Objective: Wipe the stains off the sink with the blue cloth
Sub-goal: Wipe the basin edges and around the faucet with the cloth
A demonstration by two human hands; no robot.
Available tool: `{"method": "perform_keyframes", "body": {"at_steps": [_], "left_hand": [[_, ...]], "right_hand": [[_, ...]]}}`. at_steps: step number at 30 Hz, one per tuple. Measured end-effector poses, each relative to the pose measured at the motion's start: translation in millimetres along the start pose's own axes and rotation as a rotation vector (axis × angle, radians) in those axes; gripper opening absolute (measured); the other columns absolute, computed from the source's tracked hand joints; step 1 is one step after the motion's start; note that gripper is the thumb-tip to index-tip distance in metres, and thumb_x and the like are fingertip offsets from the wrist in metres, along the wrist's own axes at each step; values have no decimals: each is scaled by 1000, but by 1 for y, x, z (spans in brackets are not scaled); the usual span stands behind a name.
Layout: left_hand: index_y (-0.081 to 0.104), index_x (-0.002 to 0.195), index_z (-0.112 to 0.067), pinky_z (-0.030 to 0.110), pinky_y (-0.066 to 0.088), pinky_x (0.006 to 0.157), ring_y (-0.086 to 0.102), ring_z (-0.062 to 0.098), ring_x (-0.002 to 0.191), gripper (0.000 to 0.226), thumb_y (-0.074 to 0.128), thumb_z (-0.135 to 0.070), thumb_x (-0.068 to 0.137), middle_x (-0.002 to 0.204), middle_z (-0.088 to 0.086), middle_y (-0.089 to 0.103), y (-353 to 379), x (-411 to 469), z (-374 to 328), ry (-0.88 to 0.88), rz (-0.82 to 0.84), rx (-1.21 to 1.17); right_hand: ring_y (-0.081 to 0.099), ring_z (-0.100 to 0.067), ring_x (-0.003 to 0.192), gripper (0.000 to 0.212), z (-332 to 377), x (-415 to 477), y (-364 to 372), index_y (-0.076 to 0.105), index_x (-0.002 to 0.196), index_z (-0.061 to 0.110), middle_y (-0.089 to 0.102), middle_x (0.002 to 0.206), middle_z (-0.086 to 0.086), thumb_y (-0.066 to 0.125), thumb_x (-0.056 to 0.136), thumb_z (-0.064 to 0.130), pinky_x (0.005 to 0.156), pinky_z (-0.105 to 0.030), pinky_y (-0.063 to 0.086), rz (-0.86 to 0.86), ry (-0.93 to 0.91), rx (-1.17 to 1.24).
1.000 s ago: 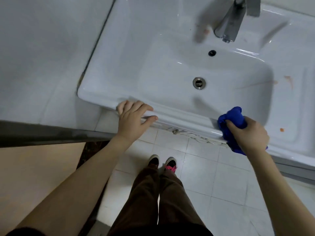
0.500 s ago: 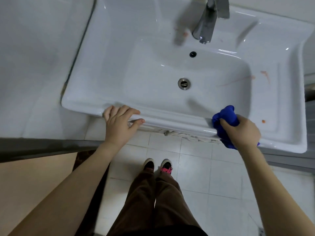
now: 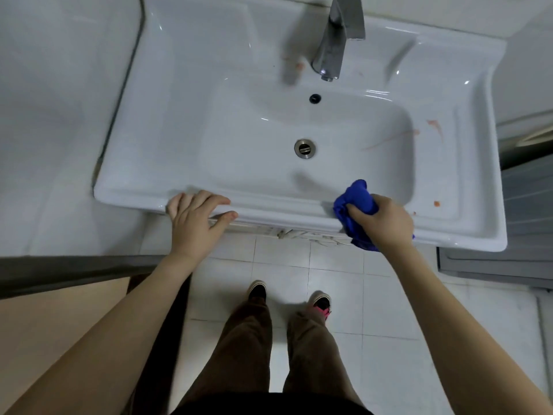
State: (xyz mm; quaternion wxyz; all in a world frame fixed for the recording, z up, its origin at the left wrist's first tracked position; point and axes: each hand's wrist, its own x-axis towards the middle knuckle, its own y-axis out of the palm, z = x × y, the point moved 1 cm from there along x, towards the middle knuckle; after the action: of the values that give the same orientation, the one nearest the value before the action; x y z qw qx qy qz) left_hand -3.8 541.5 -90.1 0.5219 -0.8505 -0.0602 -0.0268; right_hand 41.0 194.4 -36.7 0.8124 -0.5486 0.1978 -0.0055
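Head camera looked down on the blue cloth (image 3: 356, 202), bunched up in the right hand (image 3: 384, 223), whose fingers were curled tightly around it at the front rim of the white sink (image 3: 167, 130), right of centre. Reddish stains (image 3: 435, 125) marked the right ledge, with a faint streak running into the basin and a small spot (image 3: 437, 203) near the front right corner. The left hand (image 3: 196, 220) lay flat and empty on the front rim, fingers spread, well apart from the cloth. A metal tap (image 3: 335, 46) stood at the back, above the drain (image 3: 304, 148)
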Motion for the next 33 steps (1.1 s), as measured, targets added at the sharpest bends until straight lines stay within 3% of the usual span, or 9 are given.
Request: {"method": "perform_keyframes", "body": {"at_steps": [3,5,10,14,18,22,24,30,33], "left_hand": [[69,98,-31,40,27,99,55,21,96,32,55,-57,86,98,-9,65,3,1,0,20,-12,28],[69,100,-30,41,28,99,56,22,97,33,55,-57,86,99,-8,66,1,1,1,34,-3,49],[67,107,-23,52,14,115,60,24,105,32,56,-45,86,106,-2,69,-5,-3,-37,-31,-13,119],[67,110,-17,50,17,118,57,17,102,35,58,-41,85,103,-2,67,28,-5,-117,131,-17,8],[67,106,-19,35,37,95,58,22,100,38,59,-50,86,103,-3,67,73,-12,-167,223,92,-24],[67,95,-23,31,34,80,53,19,94,29,67,-49,82,94,-4,63,89,-13,-167,170,13,-27],[66,92,-23,32,34,78,51,19,93,29,65,-50,82,92,-4,61,89,-11,-169,145,19,-27],[63,91,-24,29,27,76,50,21,91,28,61,-50,80,92,-4,58,88,-12,-175,95,51,-11],[63,89,-24,29,29,77,50,21,91,27,62,-50,79,92,-5,58,88,-11,-177,79,54,-19]], "right_hand": [[62,-27,63,30,-47,7,-26,57,72,22,62,63,0,58,82,50,62,-42,57,-27,122,-12],[61,-26,60,27,-53,10,-27,57,71,20,61,61,-1,56,83,45,55,-36,54,-46,119,-5],[58,-23,59,33,-12,9,7,55,69,18,61,65,0,52,79,50,52,-29,42,-36,-69,-11],[54,-22,61,34,13,8,23,49,67,20,58,69,-1,55,82,51,52,-29,37,19,-224,36],[55,-21,61,34,-36,18,-2,53,70,21,59,67,1,56,83,52,52,-28,35,21,-197,33],[61,-25,60,29,-117,29,-55,55,69,20,60,59,2,54,82,46,53,-32,49,-2,7,4],[61,-27,60,30,-129,31,-58,55,69,18,61,60,0,53,81,45,50,-29,44,-66,59,-34],[52,-21,69,30,-39,11,6,51,70,20,53,72,4,57,83,47,54,-28,29,7,-309,88],[54,-22,70,31,-60,23,-6,54,75,22,57,76,2,55,84,52,55,-30,34,73,-328,95]]}}
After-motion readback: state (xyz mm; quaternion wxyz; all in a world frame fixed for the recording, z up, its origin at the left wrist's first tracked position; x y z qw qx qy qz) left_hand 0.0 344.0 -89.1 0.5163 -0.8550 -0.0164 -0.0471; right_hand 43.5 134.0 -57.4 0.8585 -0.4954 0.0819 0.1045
